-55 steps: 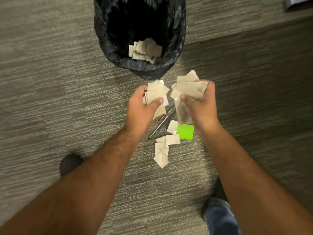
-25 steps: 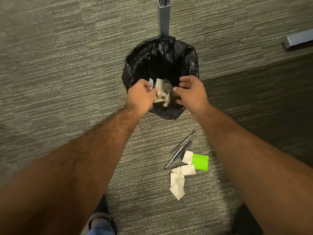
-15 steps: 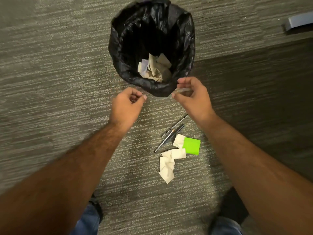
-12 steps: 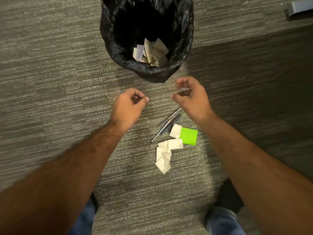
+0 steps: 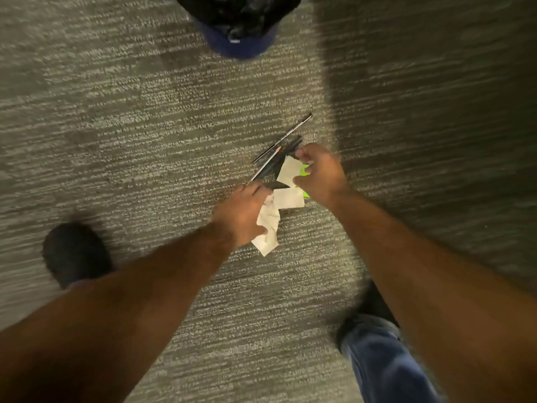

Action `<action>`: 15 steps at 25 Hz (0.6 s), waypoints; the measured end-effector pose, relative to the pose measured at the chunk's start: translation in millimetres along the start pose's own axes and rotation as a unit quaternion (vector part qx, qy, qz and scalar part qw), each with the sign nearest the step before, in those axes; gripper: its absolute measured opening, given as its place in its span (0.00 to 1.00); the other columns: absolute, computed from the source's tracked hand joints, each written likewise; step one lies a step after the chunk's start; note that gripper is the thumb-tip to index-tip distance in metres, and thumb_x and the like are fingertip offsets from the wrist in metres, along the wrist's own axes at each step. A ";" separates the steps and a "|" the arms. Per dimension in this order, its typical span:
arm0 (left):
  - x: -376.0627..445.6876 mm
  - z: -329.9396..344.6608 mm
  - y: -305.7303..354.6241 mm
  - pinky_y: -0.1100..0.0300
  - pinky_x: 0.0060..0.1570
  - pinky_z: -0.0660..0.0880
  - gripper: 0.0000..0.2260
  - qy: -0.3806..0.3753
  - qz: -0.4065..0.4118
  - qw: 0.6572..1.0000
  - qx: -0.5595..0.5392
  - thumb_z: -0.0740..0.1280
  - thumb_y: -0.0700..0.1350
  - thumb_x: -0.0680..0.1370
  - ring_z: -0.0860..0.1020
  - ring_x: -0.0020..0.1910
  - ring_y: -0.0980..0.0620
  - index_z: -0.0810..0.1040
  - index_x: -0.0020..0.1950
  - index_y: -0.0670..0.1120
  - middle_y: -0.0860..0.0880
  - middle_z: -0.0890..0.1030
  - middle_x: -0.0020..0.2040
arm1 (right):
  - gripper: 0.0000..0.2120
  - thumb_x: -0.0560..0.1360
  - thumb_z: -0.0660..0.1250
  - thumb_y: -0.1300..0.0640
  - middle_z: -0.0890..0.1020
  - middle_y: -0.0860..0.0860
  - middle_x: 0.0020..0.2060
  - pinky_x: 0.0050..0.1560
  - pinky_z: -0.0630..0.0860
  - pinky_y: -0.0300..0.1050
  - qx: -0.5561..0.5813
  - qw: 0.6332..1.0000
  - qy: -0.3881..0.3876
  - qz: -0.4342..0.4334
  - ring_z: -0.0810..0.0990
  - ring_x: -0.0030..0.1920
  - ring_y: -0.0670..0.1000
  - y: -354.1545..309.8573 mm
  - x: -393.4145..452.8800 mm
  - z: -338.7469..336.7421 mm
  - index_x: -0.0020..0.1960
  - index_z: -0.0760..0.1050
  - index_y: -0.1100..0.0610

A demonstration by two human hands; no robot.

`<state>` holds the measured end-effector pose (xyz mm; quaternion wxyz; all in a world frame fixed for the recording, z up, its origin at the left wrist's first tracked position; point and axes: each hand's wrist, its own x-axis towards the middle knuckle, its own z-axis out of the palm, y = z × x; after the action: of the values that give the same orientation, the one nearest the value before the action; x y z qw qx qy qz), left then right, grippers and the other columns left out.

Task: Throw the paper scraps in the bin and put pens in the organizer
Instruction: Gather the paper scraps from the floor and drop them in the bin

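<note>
Several beige paper scraps [image 5: 288, 198] and a green note [image 5: 304, 169] lie on the carpet. Two dark pens [image 5: 277, 152] lie just beyond them, side by side. My left hand [image 5: 242, 215] is down on the left edge of the scraps with bent fingers, hiding part of them. My right hand [image 5: 318, 173] hovers over the green note, with thumb and forefinger apart around the upper beige scrap [image 5: 287, 171]. The black-lined bin [image 5: 236, 27] is at the top edge, cut off. No organizer is in view.
Grey carpet [image 5: 145, 126] covers the floor, with a darker shadowed band on the right. My dark shoe [image 5: 75, 254] is at the left, and my other foot and jeans leg [image 5: 377, 353] are at the lower right. The frame is blurred by motion.
Both hands dropped their paper into the bin, came back empty and went down to the scraps left on the floor. The view tilted down, so the bin slid to the top edge.
</note>
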<state>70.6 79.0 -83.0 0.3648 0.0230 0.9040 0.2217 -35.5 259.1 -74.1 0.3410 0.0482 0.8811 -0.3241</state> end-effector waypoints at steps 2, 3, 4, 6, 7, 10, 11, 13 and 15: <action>6.9 19.9 -0.8 0.42 0.70 0.73 0.56 -0.009 0.018 0.994 0.111 0.83 0.57 0.65 0.68 0.75 0.43 0.53 0.83 0.49 0.47 0.65 0.80 | 0.29 0.71 0.75 0.65 0.78 0.54 0.63 0.62 0.79 0.52 -0.080 0.997 -0.017 -0.008 0.79 0.60 0.58 8.9 2.2 6.7 0.70 0.75 0.54; 10.2 27.7 -1.5 0.41 0.71 0.72 0.59 -0.006 0.021 0.988 0.156 0.83 0.59 0.64 0.68 0.75 0.42 0.49 0.84 0.48 0.45 0.63 0.81 | 0.31 0.72 0.75 0.64 0.76 0.55 0.66 0.65 0.78 0.52 -0.124 0.992 -0.023 -0.018 0.78 0.64 0.59 11.6 3.3 9.8 0.73 0.72 0.52; 13.0 34.4 -2.1 0.41 0.71 0.71 0.60 0.006 0.024 0.982 0.190 0.83 0.59 0.65 0.68 0.75 0.42 0.47 0.85 0.47 0.44 0.62 0.81 | 0.33 0.73 0.75 0.61 0.74 0.55 0.69 0.67 0.77 0.53 -0.163 0.986 -0.026 -0.033 0.76 0.67 0.60 13.1 5.3 13.0 0.75 0.69 0.51; 17.9 42.0 -2.9 0.41 0.69 0.73 0.58 0.044 0.024 0.974 0.222 0.83 0.54 0.66 0.71 0.72 0.42 0.49 0.84 0.46 0.43 0.66 0.77 | 0.34 0.76 0.75 0.56 0.71 0.56 0.73 0.70 0.76 0.58 -0.229 0.971 -0.019 -0.061 0.73 0.71 0.61 11.3 10.4 20.0 0.78 0.65 0.52; 20.1 43.5 -2.4 0.41 0.69 0.74 0.55 0.054 0.021 0.973 0.222 0.83 0.51 0.66 0.72 0.70 0.42 0.52 0.83 0.45 0.43 0.69 0.75 | 0.34 0.78 0.74 0.55 0.70 0.56 0.74 0.70 0.75 0.59 -0.261 0.963 -0.007 -0.067 0.72 0.72 0.62 9.3 12.6 23.4 0.79 0.64 0.52; 18.5 48.5 -1.9 0.42 0.68 0.74 0.41 0.047 -0.010 0.989 0.143 0.82 0.46 0.68 0.77 0.66 0.43 0.63 0.75 0.46 0.44 0.77 0.68 | 0.32 0.79 0.72 0.57 0.73 0.56 0.72 0.66 0.76 0.61 -0.302 0.951 0.027 -0.061 0.73 0.71 0.62 3.5 16.9 31.5 0.78 0.63 0.52; 13.3 51.6 -3.1 0.44 0.65 0.77 0.34 0.044 -0.023 0.992 0.112 0.81 0.46 0.70 0.80 0.62 0.45 0.67 0.72 0.47 0.44 0.80 0.64 | 0.31 0.78 0.72 0.60 0.75 0.56 0.71 0.65 0.76 0.60 -0.298 0.953 0.034 -0.054 0.74 0.70 0.61 3.1 17.2 32.5 0.77 0.64 0.52; -1.2 57.6 -7.3 0.48 0.58 0.81 0.23 0.034 -0.051 0.997 0.048 0.77 0.45 0.76 0.82 0.55 0.47 0.73 0.68 0.48 0.46 0.83 0.59 | 0.30 0.77 0.71 0.65 0.76 0.56 0.69 0.66 0.76 0.60 -0.294 0.954 0.038 -0.045 0.74 0.69 0.59 5.2 14.8 32.8 0.75 0.66 0.52; -14.7 60.8 -15.6 0.53 0.53 0.83 0.21 0.034 -0.105 0.992 -0.066 0.74 0.46 0.79 0.83 0.53 0.48 0.75 0.71 0.49 0.47 0.83 0.61 | 0.25 0.77 0.71 0.65 0.72 0.54 0.72 0.70 0.73 0.61 -0.291 0.955 0.040 -0.047 0.71 0.71 0.57 9.9 10.6 30.4 0.70 0.71 0.51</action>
<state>123.9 85.3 -118.6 0.3554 -0.1035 0.8967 0.2427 -23.3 247.1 -103.1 0.2890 -0.0820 0.9515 -0.0668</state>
